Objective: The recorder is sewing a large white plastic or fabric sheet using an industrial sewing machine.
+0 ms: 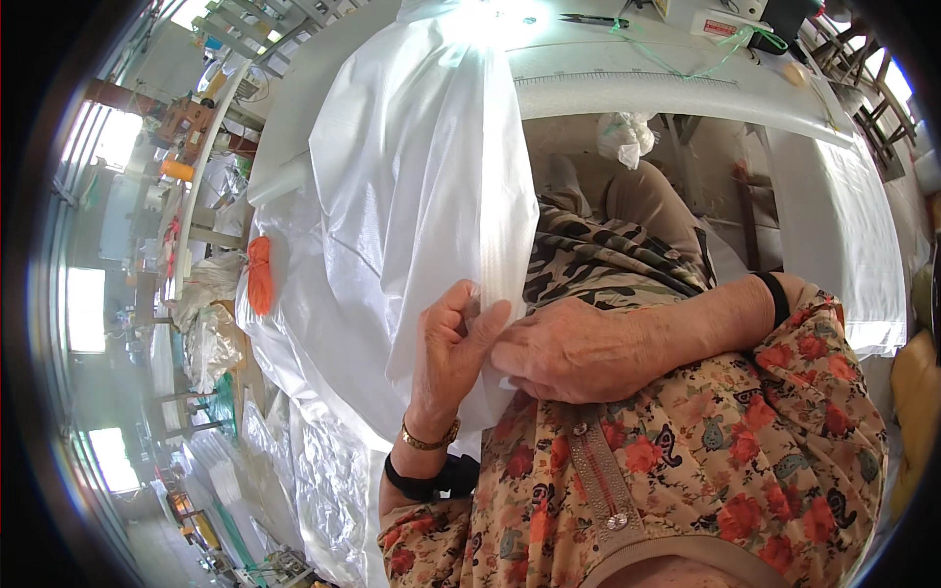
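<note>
A large, glossy white sheet fills the middle of the view, hanging in soft folds. Its long axis runs nearly straight from 12 o'clock, under a dazzling light, down to the two hands at about 6. A paler band follows its right-hand edge along the same line and ends at the fingers; the sheet's bulk spreads from the hands toward 10 and 11 o'clock.

The left hand is nearer the bulk, lying against the sheet. Its thumb and curled forefinger meet the band's lower end, but whether they pinch it I cannot tell. The right hand, just beside it at 3 o'clock, has its fingers folded in, seemingly gripping the sheet's edge; its fingertips are hidden.

Farther out, from the hands: a pale worktable with a ruler scale at 1 o'clock, and a white bundle below its edge. An orange bundle rests between 9 and 10 o'clock. Camouflage cloth covers the lap at 1 to 2; a floral top fills 4 to 6.
</note>
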The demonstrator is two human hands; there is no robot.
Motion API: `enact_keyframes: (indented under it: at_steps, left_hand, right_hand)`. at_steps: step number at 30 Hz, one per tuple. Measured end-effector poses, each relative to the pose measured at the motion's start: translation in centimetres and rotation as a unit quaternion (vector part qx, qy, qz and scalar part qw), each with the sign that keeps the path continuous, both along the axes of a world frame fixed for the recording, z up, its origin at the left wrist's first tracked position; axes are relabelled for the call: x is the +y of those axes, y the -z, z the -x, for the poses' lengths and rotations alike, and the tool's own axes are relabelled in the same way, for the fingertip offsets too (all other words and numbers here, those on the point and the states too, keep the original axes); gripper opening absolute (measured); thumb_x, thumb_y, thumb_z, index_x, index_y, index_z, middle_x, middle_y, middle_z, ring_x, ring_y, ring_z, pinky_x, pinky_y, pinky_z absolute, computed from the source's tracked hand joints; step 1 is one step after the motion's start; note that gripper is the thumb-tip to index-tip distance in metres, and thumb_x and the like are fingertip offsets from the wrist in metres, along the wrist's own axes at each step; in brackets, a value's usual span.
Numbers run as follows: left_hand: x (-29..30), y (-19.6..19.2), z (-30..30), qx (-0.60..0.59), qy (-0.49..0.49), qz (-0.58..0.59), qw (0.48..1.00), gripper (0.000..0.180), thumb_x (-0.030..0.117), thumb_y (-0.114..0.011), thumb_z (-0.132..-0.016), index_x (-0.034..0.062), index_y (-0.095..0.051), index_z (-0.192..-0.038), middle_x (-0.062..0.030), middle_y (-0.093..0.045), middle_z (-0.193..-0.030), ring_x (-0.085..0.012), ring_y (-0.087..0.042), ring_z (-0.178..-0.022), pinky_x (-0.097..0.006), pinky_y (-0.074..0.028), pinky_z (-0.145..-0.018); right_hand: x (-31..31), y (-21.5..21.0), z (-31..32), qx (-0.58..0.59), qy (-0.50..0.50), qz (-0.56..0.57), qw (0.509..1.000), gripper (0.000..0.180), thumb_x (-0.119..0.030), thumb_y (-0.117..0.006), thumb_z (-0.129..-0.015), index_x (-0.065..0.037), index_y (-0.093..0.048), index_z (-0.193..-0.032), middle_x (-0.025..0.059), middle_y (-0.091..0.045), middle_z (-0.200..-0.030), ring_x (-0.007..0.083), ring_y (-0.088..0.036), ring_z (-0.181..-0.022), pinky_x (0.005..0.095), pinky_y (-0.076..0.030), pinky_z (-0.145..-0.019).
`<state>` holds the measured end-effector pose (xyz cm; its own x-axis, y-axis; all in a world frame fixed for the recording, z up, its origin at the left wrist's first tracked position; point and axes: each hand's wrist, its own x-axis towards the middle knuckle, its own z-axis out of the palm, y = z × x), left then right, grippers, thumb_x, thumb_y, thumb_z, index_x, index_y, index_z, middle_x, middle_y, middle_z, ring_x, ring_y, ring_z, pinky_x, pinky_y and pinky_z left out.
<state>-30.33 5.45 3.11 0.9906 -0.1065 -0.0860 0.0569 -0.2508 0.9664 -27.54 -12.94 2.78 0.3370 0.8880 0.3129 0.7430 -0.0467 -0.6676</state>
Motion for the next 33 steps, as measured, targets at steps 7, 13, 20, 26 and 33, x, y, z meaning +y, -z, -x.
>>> enact_keyframes:
  at_steps: [7, 13, 20, 26, 33]
  left_hand:
    - [3.6, -4.2, 0.3, -0.149, -0.053, -0.183, 0.97, 0.016, 0.004, -0.064, -0.086, -0.001, -0.052, -0.076, 0.004, -0.041, -0.06, -0.0031, -0.035, -0.054, -0.022, -0.03, -0.048]
    - [-2.4, -11.1, -1.6, -0.299, 0.112, -0.373, 0.871, 0.005, 0.002, -0.063, -0.082, 0.0031, -0.058, -0.081, -0.0116, -0.054, -0.062, -0.0235, -0.053, -0.049, -0.033, -0.041, -0.049]
    - [-1.1, -5.5, -0.5, -0.237, 0.199, -0.367, 0.877, 0.003, 0.005, -0.06, -0.082, 0.0048, -0.058, -0.081, -0.0142, -0.057, -0.063, -0.033, -0.058, -0.057, -0.039, -0.044, -0.053]
    - [-0.8, -0.5, 0.7, -0.23, 0.135, -0.335, 0.904, 0.008, 0.006, -0.058, -0.084, 0.004, -0.053, -0.079, -0.0135, -0.055, -0.061, -0.0343, -0.056, -0.056, -0.041, -0.043, -0.053]
    - [-0.7, -1.2, 0.8, -0.218, 0.106, -0.241, 0.94, 0.003, 0.001, -0.061, -0.081, 0.0027, -0.059, -0.082, -0.0119, -0.057, -0.062, -0.0256, -0.055, -0.05, -0.031, -0.043, -0.049]
  right_hand:
    - [-0.6, 4.4, -9.0, 0.34, 0.403, -0.362, 0.769, 0.029, -0.026, -0.059, -0.094, -0.001, -0.052, -0.106, 0.004, -0.056, -0.096, 0.0092, -0.052, -0.085, 0.027, -0.048, -0.078]
    - [19.0, 11.8, -13.1, 0.065, 0.452, -0.455, 0.764, 0.042, -0.026, -0.059, -0.086, 0.0, -0.057, -0.119, 0.0229, -0.056, -0.121, 0.0337, -0.051, -0.119, 0.0414, -0.04, -0.099]
    - [14.9, 11.7, -10.4, 0.044, 0.312, -0.277, 0.908, 0.038, -0.025, -0.06, -0.085, 0.0, -0.06, -0.114, 0.0223, -0.061, -0.113, 0.0319, -0.057, -0.111, 0.0411, -0.044, -0.093]
    - [2.5, 7.5, -14.7, 0.224, 0.284, 0.075, 0.929, 0.024, -0.018, -0.059, -0.086, 0.002, -0.067, -0.094, 0.0167, -0.069, -0.081, 0.0278, -0.068, -0.077, 0.0379, -0.053, -0.073]
    - [-0.5, 1.8, -27.6, -0.128, 0.505, 0.085, 0.85, 0.032, -0.023, -0.051, -0.089, 0.004, -0.067, -0.082, 0.0214, -0.068, -0.081, 0.0305, -0.069, -0.081, 0.0415, -0.054, -0.068]
